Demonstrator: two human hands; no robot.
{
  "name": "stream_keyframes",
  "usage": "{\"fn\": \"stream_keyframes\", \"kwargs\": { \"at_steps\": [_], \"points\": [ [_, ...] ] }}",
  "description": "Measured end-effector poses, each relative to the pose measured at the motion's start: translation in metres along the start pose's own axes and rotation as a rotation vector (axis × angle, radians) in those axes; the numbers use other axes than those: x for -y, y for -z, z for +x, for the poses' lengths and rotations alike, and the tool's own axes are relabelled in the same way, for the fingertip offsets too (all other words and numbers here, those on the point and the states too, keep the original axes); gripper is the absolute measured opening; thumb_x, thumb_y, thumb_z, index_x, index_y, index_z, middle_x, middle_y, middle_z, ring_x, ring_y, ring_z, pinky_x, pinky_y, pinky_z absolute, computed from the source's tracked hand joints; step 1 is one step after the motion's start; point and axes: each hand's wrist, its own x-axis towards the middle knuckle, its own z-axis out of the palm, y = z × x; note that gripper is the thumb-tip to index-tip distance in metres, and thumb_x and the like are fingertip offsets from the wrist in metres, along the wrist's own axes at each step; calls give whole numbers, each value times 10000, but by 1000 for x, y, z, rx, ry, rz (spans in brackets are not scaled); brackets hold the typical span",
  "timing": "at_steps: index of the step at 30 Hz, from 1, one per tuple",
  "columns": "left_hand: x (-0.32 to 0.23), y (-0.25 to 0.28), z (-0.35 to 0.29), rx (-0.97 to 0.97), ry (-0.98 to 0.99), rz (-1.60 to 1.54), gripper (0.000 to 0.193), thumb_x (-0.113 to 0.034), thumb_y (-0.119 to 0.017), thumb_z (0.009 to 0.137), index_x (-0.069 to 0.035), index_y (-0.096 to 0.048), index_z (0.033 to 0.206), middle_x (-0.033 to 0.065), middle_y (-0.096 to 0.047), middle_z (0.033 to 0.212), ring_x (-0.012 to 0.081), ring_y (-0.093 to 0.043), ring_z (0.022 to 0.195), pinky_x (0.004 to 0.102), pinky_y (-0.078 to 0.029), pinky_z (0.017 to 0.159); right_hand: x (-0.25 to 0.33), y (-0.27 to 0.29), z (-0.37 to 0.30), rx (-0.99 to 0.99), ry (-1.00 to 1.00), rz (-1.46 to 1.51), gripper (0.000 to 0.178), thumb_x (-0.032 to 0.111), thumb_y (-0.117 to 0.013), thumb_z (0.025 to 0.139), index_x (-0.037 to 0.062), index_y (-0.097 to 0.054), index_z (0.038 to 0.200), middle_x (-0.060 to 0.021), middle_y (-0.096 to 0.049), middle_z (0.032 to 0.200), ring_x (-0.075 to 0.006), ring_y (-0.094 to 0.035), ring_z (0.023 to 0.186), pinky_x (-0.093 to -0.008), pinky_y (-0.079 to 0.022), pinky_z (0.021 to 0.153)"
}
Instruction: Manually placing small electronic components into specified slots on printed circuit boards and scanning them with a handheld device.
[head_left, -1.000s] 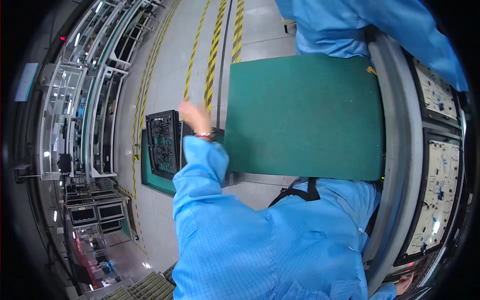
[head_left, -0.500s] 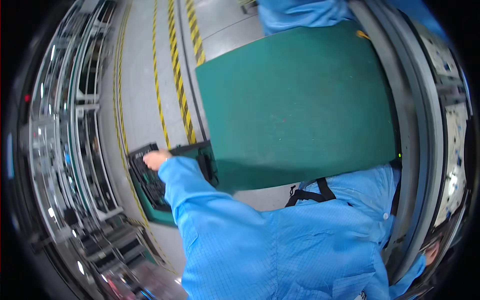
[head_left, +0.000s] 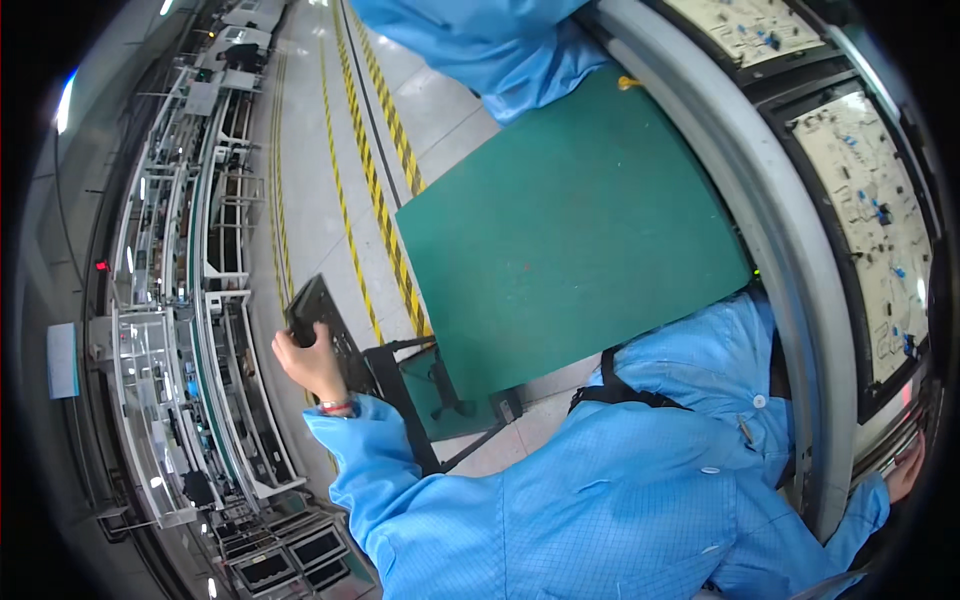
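My left hand point(head_left: 312, 365) reaches out to the left and grips the edge of a black flat tray-like panel point(head_left: 318, 305). The thumb lies on the panel's face and the fingers wrap round its outer side; the panel stands tilted beside a dark stand. At the far right, my right hand point(head_left: 907, 468) lies by the rim of the line, next to the dark-framed boards. Its fingers look stretched out, with nothing seen in them, though it is small and near the picture's rim.
A green-topped table point(head_left: 570, 240) fills the middle. To its right runs a grey metal rail point(head_left: 790, 230), with cream circuit boards point(head_left: 870, 220) in black frames beyond. A person in a blue smock point(head_left: 500, 50) is at the far side. Yellow-black floor stripes point(head_left: 375, 190) and equipment racks point(head_left: 215, 330) lie left.
The view has turned. My left hand has shifted its hold on the black panel, which now stands more tilted. More of the right hand and of the boards shows.
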Motion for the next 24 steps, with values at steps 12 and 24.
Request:
{"fn": "stream_keyframes", "kwargs": {
  "at_steps": [12, 24],
  "points": [
    [-273, 27, -119, 208, -537, -624, 425, -39, -738, 567, -14, -611, 971, 121, -503, 801, 309, -528, 762, 400, -445, 660, 23, -17, -21, -102, -73, 250, 286, 199, -439, 975, 33, -593, 1150, 51, -414, 613, -14, -324, 529, -174, -239, 492],
    [-283, -70, -109, 380, -574, -493, 296, -187, -651, 752, -93, -621, 1031, 171, -469, 1242, 399, -438, 1117, 469, -374, 916, 18, -13, -33, -109, -133, 271, 282, 213, -437, 977, 30, -597, 1118, 61, -378, 534, -5, -307, 465, -179, -215, 449]
  ]
}}
